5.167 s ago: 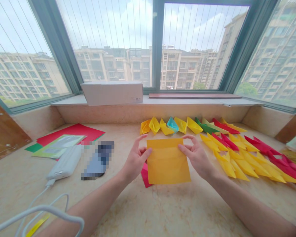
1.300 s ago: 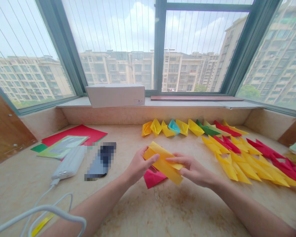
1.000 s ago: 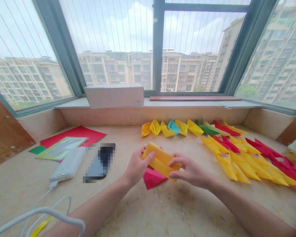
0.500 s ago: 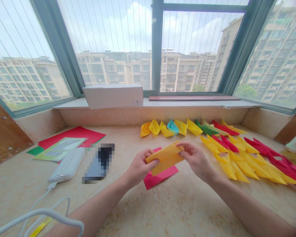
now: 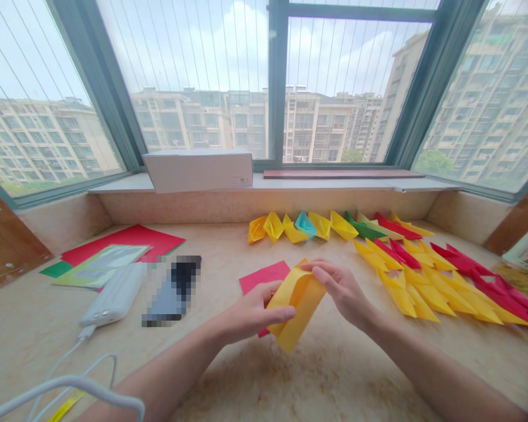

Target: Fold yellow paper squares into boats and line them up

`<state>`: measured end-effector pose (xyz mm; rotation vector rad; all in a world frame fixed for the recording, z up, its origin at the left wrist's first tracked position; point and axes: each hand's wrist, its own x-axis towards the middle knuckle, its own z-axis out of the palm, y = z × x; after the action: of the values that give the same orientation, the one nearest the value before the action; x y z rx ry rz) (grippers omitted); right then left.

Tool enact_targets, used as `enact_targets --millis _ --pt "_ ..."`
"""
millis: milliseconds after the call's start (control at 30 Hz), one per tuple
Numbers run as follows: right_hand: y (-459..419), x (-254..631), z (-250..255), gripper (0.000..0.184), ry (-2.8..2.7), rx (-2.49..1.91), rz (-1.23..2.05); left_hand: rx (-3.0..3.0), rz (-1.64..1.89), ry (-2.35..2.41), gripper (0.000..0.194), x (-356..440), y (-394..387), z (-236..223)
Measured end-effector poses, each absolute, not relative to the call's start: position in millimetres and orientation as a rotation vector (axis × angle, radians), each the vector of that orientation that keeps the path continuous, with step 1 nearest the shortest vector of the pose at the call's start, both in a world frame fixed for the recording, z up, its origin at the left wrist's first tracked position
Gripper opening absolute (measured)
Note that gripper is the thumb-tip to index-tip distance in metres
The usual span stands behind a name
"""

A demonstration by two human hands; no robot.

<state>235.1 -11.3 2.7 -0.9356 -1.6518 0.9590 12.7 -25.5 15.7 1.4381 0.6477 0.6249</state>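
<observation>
Both my hands hold a folded sheet of yellow paper (image 5: 297, 316) above the counter, tilted, with one flap standing away from the rest. My left hand (image 5: 255, 313) grips its left edge, the thumb lying across the front. At the upper right corner my right hand (image 5: 338, 287) pinches the paper between thumb and fingers. Beneath and behind the yellow paper lies a red sheet of paper (image 5: 260, 277), partly hidden by my left hand and the yellow paper.
Folded paper boats (image 5: 344, 226) line the back of the counter. More yellow and red folded pieces (image 5: 449, 292) lie at right. On the left are red paper sheets (image 5: 134, 241), a white power bank (image 5: 114, 296) with a cable (image 5: 88, 382), and a pixelated dark object (image 5: 173, 293). A white box (image 5: 198, 171) stands on the sill.
The yellow paper has turned from nearly level to steeply tilted, and its flap has opened outward. My left thumb now lies across its front. The view has shifted slightly.
</observation>
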Motion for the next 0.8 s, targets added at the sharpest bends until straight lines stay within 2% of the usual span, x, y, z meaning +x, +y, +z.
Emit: enact_targets --millis 100,367,433,567,633,700,800 --pt "-12.5 230.4 3.0 0.029 -1.661 -0.932 0.986 1.309 0.567 0.666 0.05 13.5 -27.8 14.7" --pt "-10.6 232.2 5.1 0.029 -1.636 -0.92 1.042 0.969 0.5 0.52 0.085 10.1 -29.2 16.0" --pt "-11.0 232.2 4.5 0.029 -1.642 -0.92 1.055 0.961 0.483 0.541 0.078 9.6 -29.0 18.4" --pt "-12.1 231.3 0.5 0.023 -1.656 -0.917 1.085 1.066 0.449 0.587 0.048 10.6 -29.3 18.4" --pt "-12.3 230.6 -0.9 0.021 -1.597 -0.912 1.159 1.119 0.45 0.59 0.043 11.7 -29.4 15.7" --pt "-12.1 229.7 -1.3 0.027 -1.49 -0.878 1.275 1.14 0.457 0.6 0.042 13.0 -29.5 11.8" --pt "-10.6 228.0 -1.4 0.046 -1.349 -0.807 1.384 1.152 0.451 0.613 0.043 15.3 -30.1 5.4"
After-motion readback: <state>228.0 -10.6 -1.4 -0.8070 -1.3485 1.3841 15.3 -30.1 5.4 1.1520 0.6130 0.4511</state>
